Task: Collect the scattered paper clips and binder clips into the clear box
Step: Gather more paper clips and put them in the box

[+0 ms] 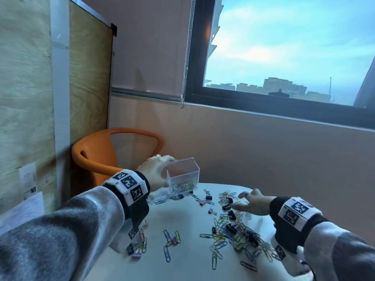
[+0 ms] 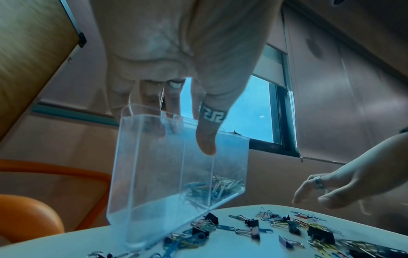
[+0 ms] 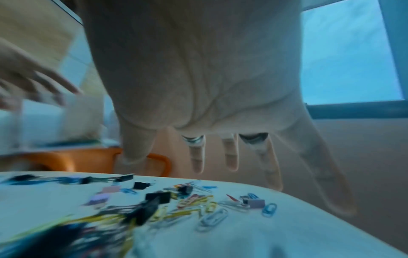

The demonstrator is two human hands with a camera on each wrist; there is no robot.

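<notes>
Left hand grips the tilted clear box by its rim, some clips inside; right hand hovers, fingers spread, above paper clips and binder clips scattered on the desk.

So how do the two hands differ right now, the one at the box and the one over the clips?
The left hand grips the clear box by its top, thumb on one wall and fingers on the far side, holding it tilted on the table; the right hand holds nothing. The left grip is closed; the right hand's fingers are spread, hovering above the scattered clips. Both wear rings and a marker wristband.
</notes>
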